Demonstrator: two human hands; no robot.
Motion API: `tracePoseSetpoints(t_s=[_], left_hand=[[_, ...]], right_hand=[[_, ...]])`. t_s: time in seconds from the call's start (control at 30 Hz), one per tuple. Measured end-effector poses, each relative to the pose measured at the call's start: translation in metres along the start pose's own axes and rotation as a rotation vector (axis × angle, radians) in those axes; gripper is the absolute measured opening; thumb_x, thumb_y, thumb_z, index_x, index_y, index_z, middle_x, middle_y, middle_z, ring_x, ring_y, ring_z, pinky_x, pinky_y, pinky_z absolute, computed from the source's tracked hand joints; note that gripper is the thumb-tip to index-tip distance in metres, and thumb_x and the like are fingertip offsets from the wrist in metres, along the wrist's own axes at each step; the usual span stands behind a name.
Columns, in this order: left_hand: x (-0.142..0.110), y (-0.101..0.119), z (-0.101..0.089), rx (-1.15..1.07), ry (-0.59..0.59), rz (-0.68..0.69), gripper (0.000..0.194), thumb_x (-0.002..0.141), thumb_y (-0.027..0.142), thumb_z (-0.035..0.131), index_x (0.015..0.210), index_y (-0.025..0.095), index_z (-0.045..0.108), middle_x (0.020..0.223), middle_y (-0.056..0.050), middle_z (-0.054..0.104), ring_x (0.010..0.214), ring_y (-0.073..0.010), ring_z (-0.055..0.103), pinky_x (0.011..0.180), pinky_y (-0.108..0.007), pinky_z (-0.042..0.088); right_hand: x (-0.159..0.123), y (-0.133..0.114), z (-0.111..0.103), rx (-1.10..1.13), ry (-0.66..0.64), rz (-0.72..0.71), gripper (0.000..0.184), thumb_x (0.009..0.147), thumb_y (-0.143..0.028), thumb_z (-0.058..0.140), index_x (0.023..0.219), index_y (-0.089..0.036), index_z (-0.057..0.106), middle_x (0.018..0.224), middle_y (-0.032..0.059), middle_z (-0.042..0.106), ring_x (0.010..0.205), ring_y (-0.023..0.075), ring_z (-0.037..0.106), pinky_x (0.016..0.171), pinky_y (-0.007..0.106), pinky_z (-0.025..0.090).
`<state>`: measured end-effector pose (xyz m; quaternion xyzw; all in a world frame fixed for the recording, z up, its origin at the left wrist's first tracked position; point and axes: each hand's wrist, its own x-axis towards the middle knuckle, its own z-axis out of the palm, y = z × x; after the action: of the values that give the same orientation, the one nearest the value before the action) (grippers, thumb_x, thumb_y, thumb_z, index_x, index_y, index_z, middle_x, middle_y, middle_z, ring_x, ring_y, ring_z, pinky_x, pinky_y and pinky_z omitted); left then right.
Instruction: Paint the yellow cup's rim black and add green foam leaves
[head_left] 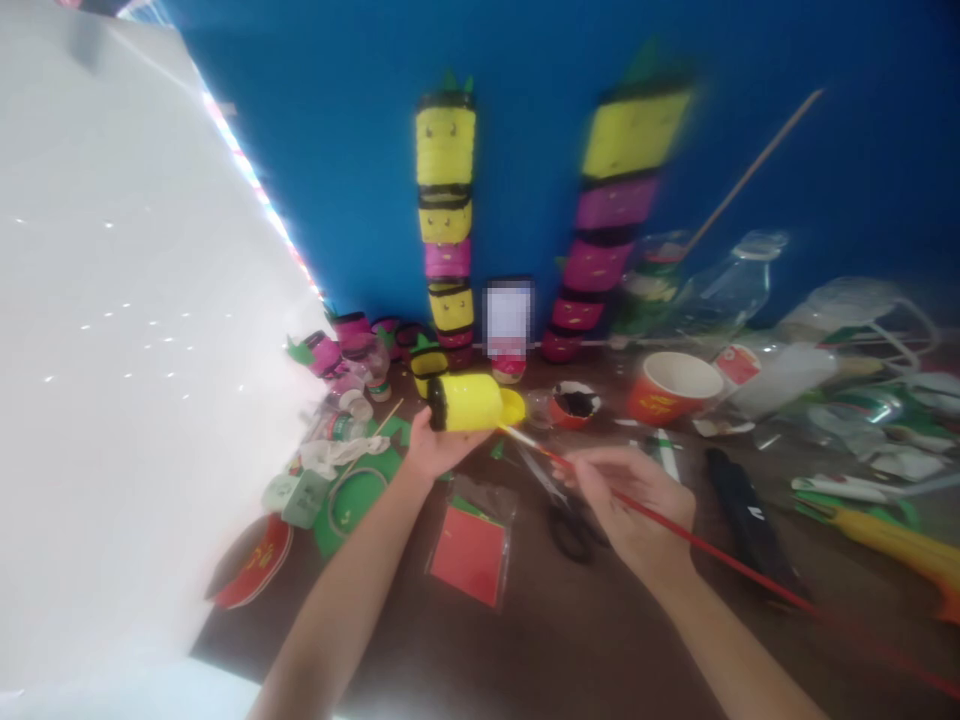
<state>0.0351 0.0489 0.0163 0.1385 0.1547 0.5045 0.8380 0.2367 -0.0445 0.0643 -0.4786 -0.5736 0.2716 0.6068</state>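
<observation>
A yellow-painted bottle piece with a black band lies sideways in my left hand, whose fingers are under and around it. At its right end is a yellow rounded part; I cannot tell whether it belongs to the piece. My right hand grips a long red paintbrush like a pen, its pale tip close to the piece's lower right edge. Scissors with black handles lie beneath, between the hands. Below the piece, a clear packet of red paper rests on the table.
Two stacks of yellow and pink painted bottle pieces stand against the blue wall. A small cup of black paint and a red paper cup are behind my right hand. At right lie a black case and a yellow-handled tool.
</observation>
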Motion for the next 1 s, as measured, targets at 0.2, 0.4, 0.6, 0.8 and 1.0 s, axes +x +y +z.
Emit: tracePoseSetpoints(t_s=[0.2,0.4,0.6,0.8,1.0], left_hand=[[0.001,0.001,-0.001,0.006,-0.011,0.0,0.062,0.069,0.041,0.049,0.125,0.014,0.049,0.125,-0.013,0.055,0.126,-0.0311,0.04,0.104,-0.046,0.029],[0.002,0.0,-0.002,0.005,0.01,0.011,0.063,0.069,0.042,0.05,0.124,0.013,0.049,0.124,-0.014,0.056,0.126,-0.0313,0.039,0.104,-0.046,0.029],[0.001,0.0,-0.001,-0.014,0.02,0.019,0.062,0.069,0.042,0.05,0.124,0.015,0.049,0.125,-0.012,0.055,0.126,-0.0306,0.039,0.104,-0.046,0.03],[0.002,0.0,-0.002,-0.01,0.03,-0.009,0.063,0.068,0.042,0.049,0.125,0.013,0.048,0.125,-0.014,0.055,0.125,-0.0314,0.041,0.103,-0.046,0.03],[0.002,0.0,-0.003,-0.005,-0.002,0.008,0.063,0.068,0.042,0.05,0.124,0.013,0.049,0.124,-0.014,0.056,0.124,-0.0311,0.043,0.103,-0.045,0.032]], right_hand=[[0.0,0.002,0.001,-0.017,0.032,-0.02,0.008,0.078,-0.029,0.063,0.076,-0.021,0.063,0.068,0.0027,0.071,0.058,0.016,0.069,0.055,0.024,0.059],[0.0,0.001,0.001,-0.046,0.021,-0.029,0.006,0.078,-0.027,0.063,0.076,-0.021,0.063,0.067,0.0021,0.071,0.057,0.0162,0.068,0.056,0.025,0.059],[0.0,0.001,0.0,-0.024,0.014,-0.047,0.006,0.078,-0.027,0.062,0.076,-0.021,0.063,0.068,0.0025,0.071,0.057,0.0165,0.069,0.054,0.025,0.059],[-0.001,0.009,0.003,-0.017,-0.042,-0.023,0.006,0.078,-0.026,0.063,0.079,-0.021,0.063,0.07,0.0034,0.072,0.059,0.0173,0.069,0.057,0.026,0.059],[-0.001,0.008,0.001,-0.025,-0.01,-0.064,0.002,0.078,-0.022,0.063,0.079,-0.021,0.062,0.071,0.0025,0.072,0.059,0.0165,0.069,0.056,0.025,0.059]])
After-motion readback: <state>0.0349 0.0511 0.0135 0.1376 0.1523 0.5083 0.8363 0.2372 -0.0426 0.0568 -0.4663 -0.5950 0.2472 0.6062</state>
